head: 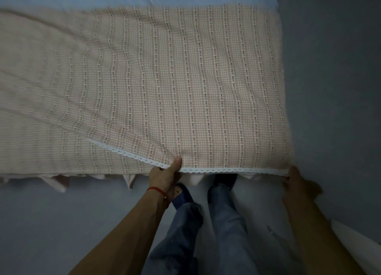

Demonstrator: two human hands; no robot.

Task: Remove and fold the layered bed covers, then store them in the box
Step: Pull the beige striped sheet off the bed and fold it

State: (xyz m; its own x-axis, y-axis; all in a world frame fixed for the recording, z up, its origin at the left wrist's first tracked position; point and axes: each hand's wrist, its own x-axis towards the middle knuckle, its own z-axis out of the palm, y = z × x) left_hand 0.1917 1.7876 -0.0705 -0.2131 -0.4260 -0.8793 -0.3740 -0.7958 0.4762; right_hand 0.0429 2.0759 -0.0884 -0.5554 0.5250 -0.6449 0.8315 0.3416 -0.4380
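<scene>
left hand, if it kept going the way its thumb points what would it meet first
The left hand points up the bed, so it would likely slide straight onto the checked cover it already pinches by the lace edge.

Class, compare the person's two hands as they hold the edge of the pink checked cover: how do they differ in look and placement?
The left hand pinches the lace-trimmed edge mid-span, thumb on top; the right hand holds it at the corner of the pink checked cover. The left hand's wrist wears a red string; the right hand's wrist looks bare. The left hand is sharp; the right hand is blurred. Both grip the same near edge.
</scene>
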